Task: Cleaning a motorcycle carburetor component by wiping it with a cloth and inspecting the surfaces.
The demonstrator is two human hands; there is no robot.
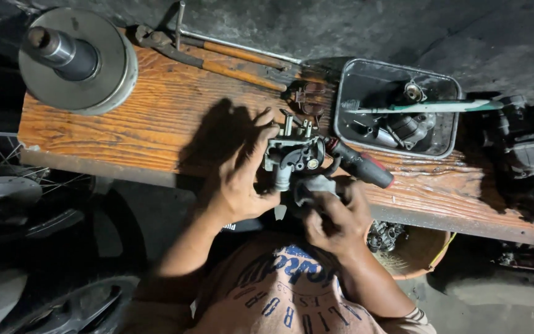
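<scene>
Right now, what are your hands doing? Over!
Left hand grips grey carburettor body over wooden board. Right hand pinches a small grey piece beneath it. Red-handled screwdriver lies alongside. Over.

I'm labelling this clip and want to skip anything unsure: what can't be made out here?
All from the head view:
- Right hand: its fingers cover what it presses, a greyish piece; kind unclear.
- Carburettor body: left hand hides its near left side.
- Metal tray: parts inside lie in shadow, too dark to name.
- Dark engine part: cut off by the right edge.
- Spoked wheel: cut off at left, dim.
</scene>
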